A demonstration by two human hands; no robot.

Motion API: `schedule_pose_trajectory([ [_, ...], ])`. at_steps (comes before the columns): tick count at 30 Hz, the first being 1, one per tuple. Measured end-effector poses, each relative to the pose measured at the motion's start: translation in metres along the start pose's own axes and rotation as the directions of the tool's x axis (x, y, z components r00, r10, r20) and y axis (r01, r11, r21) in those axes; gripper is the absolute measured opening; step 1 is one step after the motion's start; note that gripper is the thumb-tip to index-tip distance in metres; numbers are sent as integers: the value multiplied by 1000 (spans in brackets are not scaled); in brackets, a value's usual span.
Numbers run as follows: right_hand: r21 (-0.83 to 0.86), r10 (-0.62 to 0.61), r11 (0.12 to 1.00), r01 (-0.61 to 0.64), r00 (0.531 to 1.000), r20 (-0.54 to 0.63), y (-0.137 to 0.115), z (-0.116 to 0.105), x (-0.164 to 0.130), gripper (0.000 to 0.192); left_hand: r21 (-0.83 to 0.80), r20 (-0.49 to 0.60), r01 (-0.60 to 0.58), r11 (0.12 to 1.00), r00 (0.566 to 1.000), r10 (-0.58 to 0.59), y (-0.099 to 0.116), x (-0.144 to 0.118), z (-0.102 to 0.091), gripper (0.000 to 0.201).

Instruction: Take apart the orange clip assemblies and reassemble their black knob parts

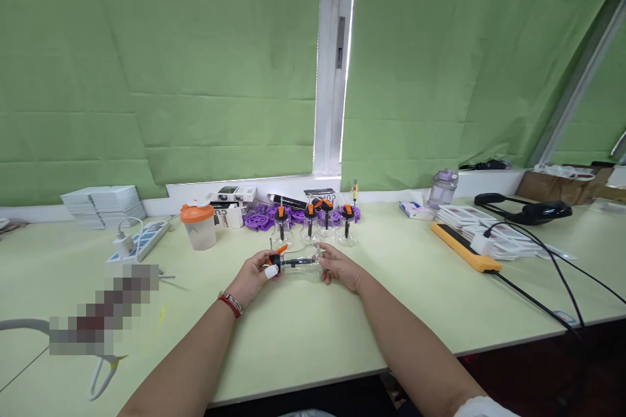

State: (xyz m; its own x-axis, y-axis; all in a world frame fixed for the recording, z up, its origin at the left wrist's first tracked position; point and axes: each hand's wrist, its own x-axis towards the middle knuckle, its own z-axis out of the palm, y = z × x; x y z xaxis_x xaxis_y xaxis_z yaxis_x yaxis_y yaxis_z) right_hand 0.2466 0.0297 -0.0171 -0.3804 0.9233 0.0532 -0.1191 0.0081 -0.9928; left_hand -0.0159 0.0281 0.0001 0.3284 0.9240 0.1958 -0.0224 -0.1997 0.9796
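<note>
While the clear, waisted bottle with a black-and-orange cap (pixel 299 262) lies sideways between the two hands, the left hand (pixel 253 277) grips its cap end and the right hand (pixel 340 267) grasps its base, partly covering it. Whether it touches the pale yellow-green surface (pixel 303 339) is hard to tell. Just beyond stand four similar upright bottles (pixel 310 225), partly hiding purple openwork pieces (pixel 259 218). At far left, a pale grey curved tube (pixel 25 324), cut off by the edge, meets a pixelated patch.
</note>
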Motion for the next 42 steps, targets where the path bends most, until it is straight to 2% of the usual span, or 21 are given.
schedule_pose_trajectory([
  [6, -13, 13, 1000, -14, 999, -49, 5, 1, 6, 44, -2, -5, 1, 1000, 1000, -1, -2, 1, 2, 47],
  [9, -12, 16, 1000, -17, 998, -56, 5, 2, 5, 44, 0, -5, 2, 1000, 1000, -2, -3, 1, 2, 46],
  [12, 4, 13, 1000, -13, 1000, -16, 2, 1, 1, 44, -1, -4, 2, 1000, 1000, -2, -2, 1, 1, 46],
  [16, 17, -6, 1000, 6, 1000, 2, -1, 1, -2, 62, -6, 1, 4, 1000, 1000, -4, -1, 0, 1, 46],
  [27, -15, 18, 1000, -19, 999, -47, 2, 3, 3, 45, -10, 6, 2, 1000, 1000, -2, -4, 1, 0, 47],
  [31, 3, 14, 1000, -14, 1000, -27, 1, 2, 2, 42, -5, 2, 4, 1000, 1000, -3, -2, 1, 0, 48],
  [37, -6, 6, 1000, -6, 999, -52, -3, 4, -2, 58, -5, 3, 1, 1000, 1000, -1, -1, 0, 1, 49],
  [42, -51, 38, 998, -41, 997, -70, -4, 7, 0, 46, -6, 3, -5, 1000, 1000, 5, -2, 0, 1, 48],
])
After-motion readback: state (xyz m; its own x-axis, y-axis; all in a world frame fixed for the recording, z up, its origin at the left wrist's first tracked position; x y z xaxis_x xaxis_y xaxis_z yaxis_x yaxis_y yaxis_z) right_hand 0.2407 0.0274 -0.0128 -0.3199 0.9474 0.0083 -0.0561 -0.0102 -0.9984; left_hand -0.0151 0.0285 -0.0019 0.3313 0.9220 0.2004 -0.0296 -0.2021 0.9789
